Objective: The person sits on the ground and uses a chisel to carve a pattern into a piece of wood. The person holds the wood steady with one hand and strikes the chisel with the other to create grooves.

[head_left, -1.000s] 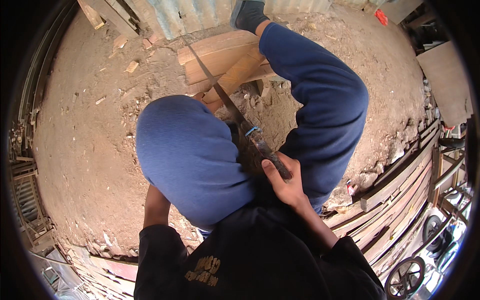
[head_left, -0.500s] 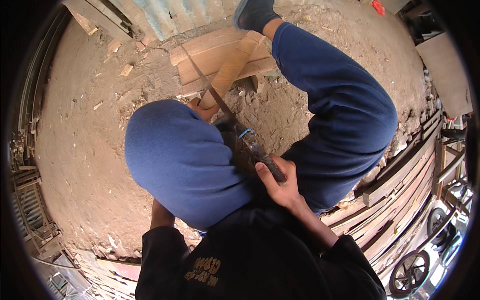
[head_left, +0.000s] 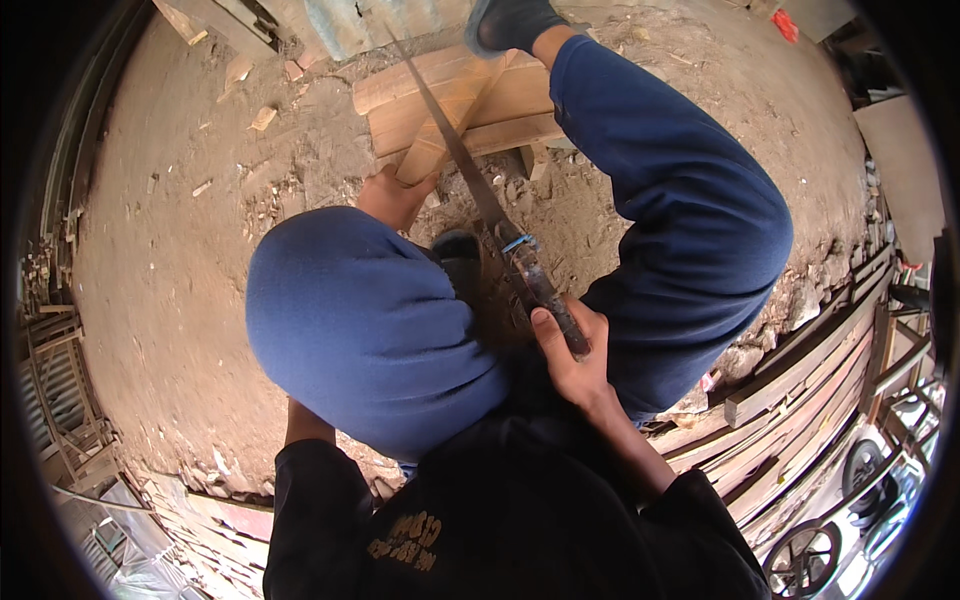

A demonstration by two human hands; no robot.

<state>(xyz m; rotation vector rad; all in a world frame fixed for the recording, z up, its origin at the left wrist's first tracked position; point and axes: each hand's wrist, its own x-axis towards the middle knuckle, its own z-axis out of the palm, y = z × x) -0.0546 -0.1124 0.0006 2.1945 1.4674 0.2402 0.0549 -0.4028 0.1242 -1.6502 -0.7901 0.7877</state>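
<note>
My right hand (head_left: 575,355) is wrapped round the dark, worn handle of a handsaw (head_left: 480,190), with a blue band near the top of the handle. Its long blade slants away to the far left, passing over a wooden board (head_left: 428,152). My left hand (head_left: 397,198) grips the near end of that board, its fingers partly hidden. The board lies slantwise across a low bench of wooden planks (head_left: 395,90). At the board's far end rests my foot in a dark shoe (head_left: 512,25). Whether the blade touches the wood, I cannot tell.
Corrugated metal sheet (head_left: 350,25) stands behind the bench. Wood chips (head_left: 263,118) lie scattered on the dirt ground. Long stacked planks (head_left: 800,390) run along the right, with a wheel (head_left: 803,558) beyond them. My other shoe (head_left: 458,258) is between my knees.
The saw has swung, its tip now farther away and to the right. My right hand has moved slightly right. My left hand shows more fully at the board's end.
</note>
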